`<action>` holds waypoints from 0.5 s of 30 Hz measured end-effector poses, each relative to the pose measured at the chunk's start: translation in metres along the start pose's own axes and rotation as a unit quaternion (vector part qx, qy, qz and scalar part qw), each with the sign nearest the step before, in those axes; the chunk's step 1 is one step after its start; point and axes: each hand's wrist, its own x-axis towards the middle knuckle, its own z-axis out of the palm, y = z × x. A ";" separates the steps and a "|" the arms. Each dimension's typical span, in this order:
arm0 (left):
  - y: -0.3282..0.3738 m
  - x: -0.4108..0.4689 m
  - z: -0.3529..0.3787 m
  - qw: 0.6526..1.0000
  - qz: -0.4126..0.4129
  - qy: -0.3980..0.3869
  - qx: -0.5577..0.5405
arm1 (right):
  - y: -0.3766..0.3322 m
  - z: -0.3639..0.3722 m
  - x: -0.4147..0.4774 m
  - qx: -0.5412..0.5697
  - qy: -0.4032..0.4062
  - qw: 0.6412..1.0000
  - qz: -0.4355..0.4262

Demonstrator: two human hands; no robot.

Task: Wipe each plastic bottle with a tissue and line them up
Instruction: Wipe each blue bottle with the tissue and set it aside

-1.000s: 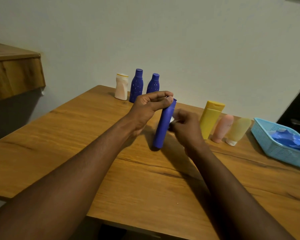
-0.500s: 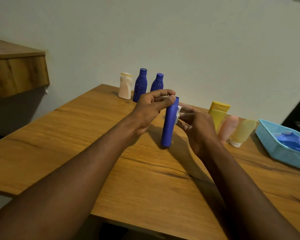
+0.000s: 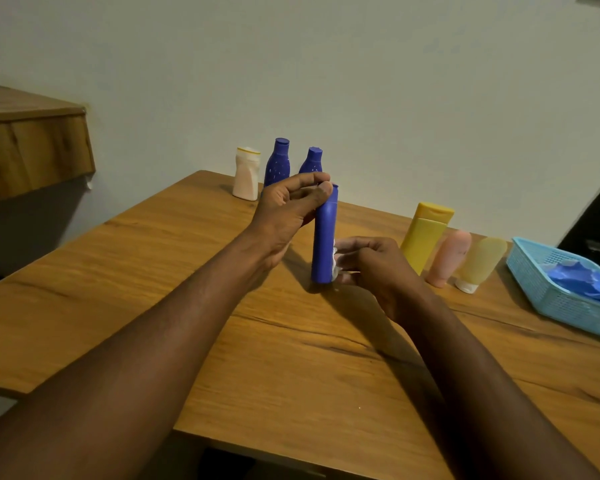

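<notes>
Head view: left hand pinches the top end of a tall slim blue plastic bottle, thumb and fingers curled around the cap area. Bottle is near upright, mid-table on the wooden table; base at or just over the surface, can't tell if it touches. Right hand has its fingers curled around a crumpled white tissue, pressed against the bottle's lower right side. Back left by the wall, in a row: a white waisted plastic bottle with a yellow ring, a taller blue speckled bottle and a shorter blue speckled bottle, the last partly behind the left hand. Right of the hands, side by side: a yellow flip-cap tube, a pink tube and a pale yellow tube with a white cap, cap down. Far right: a light blue plastic mesh basket with something blue and crumpled inside. A wooden shelf sits at left.
</notes>
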 end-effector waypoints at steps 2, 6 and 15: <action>-0.001 0.001 0.000 0.999 0.024 0.012 0.028 | 0.000 0.000 0.000 0.014 -0.001 1.000 -0.009; -0.001 0.003 -0.001 0.994 0.071 0.031 0.080 | -0.002 0.004 -0.002 0.088 0.026 0.995 -0.038; -0.008 0.007 0.001 0.982 0.115 0.032 0.143 | 0.004 0.014 0.006 -0.067 0.154 0.959 -0.229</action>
